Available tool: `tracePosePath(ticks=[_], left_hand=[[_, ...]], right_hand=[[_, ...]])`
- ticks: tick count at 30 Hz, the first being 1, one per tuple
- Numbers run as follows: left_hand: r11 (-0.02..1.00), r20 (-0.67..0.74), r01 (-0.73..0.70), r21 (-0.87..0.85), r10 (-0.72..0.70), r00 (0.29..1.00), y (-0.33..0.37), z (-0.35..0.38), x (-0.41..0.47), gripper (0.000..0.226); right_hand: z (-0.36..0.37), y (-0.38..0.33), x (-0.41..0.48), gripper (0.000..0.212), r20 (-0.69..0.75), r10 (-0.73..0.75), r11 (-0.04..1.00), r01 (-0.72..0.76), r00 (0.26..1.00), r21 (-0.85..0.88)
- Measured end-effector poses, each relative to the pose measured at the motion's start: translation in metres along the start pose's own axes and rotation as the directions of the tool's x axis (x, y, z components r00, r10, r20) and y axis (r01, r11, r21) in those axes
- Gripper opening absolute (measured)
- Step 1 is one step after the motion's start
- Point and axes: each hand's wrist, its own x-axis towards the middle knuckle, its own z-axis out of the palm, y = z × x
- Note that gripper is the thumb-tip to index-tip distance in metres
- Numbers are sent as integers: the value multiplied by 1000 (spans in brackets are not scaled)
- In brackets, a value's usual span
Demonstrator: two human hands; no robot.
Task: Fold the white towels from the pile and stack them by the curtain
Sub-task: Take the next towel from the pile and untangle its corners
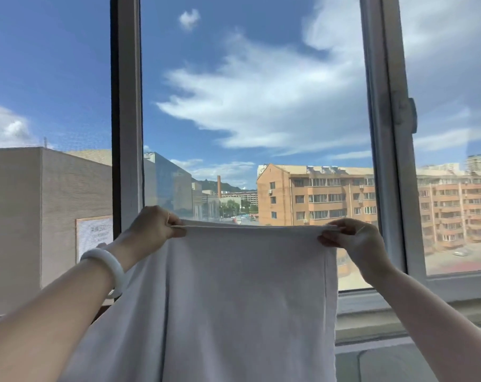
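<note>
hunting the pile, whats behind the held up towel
Only the window shows behind the white towel, which left hand and right hand pinch. Anything lower, a pile included, is covered.

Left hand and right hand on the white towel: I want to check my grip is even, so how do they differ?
The left hand has a smooth white bangle on its wrist; the right hand has a bare wrist. The left hand sits slightly higher in the view than the right hand. Both pinch a top corner of the white cloth towel, which hangs stretched between them.
</note>
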Motion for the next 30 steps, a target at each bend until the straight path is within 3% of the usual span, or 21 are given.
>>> tracePosePath(ticks=[3, 8, 13, 19, 24, 27, 30], left_hand=[[997, -114, -38, -60, 31, 993, 8, -10, 7, 11], [993, -63, -111, 25, 113, 992, 15, -26, 21, 12], [985, -243, -174, 17, 173, 954, 28, -43, 32, 14], [993, -83, -113, 20, 114, 990, 22, -52, 37, 9], [993, 319, -110, 31, 95, 943, -7, -33, 25, 17], [987, 285, -98, 130, 58, 957, -18, -9, 29, 28], [987, 102, -90, 131, 77, 992, -6, -6, 51, 23]], right_hand=[[3, -15, 14, 16, -92, 17, 996, -9, 996, 90], [7, -33, 32, 12, -116, 29, 988, -11, 993, 152], [9, -46, 48, 11, -177, -34, 986, 62, 984, 152], [7, -49, 54, 11, -160, -17, 984, 44, 987, 171], [7, -29, 51, 13, -108, 147, 971, -123, 983, 203], [13, -10, 53, 16, -102, 180, 976, -165, 978, 140], [17, -15, 73, 18, -158, 147, 985, -130, 976, 114]])
